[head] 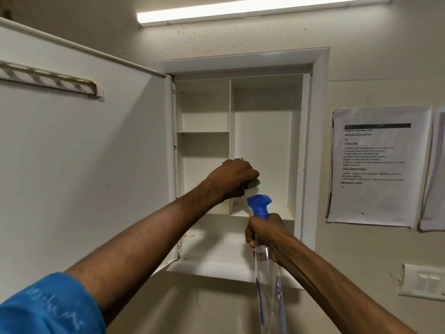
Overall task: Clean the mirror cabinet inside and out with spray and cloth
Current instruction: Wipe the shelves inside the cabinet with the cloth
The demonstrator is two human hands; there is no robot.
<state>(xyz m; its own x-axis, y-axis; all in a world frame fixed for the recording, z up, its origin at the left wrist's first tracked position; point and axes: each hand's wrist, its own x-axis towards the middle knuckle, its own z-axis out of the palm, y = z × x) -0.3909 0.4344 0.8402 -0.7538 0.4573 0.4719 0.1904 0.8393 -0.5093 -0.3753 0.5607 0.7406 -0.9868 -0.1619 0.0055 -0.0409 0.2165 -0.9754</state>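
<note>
Wiping inside the open mirror cabinet (317, 141), I judge the task midway: left hand (232, 179) grips the green cloth (255, 183) at the centre divider (230, 145), right hand (266, 231) clutches the spray bottle (267, 268) just below the cabinet, outside apparently still undone.

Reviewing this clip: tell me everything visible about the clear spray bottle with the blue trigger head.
The clear plastic spray bottle with a blue trigger head stands roughly upright in front of the open cabinet's lower edge, nozzle pointing left toward the cabinet interior. The right hand grips its neck just under the blue head. The see-through body runs down to the bottom edge of the picture and carries a blue printed label, too blurred to read. Its base is cut off. Nothing else touches it.
</note>
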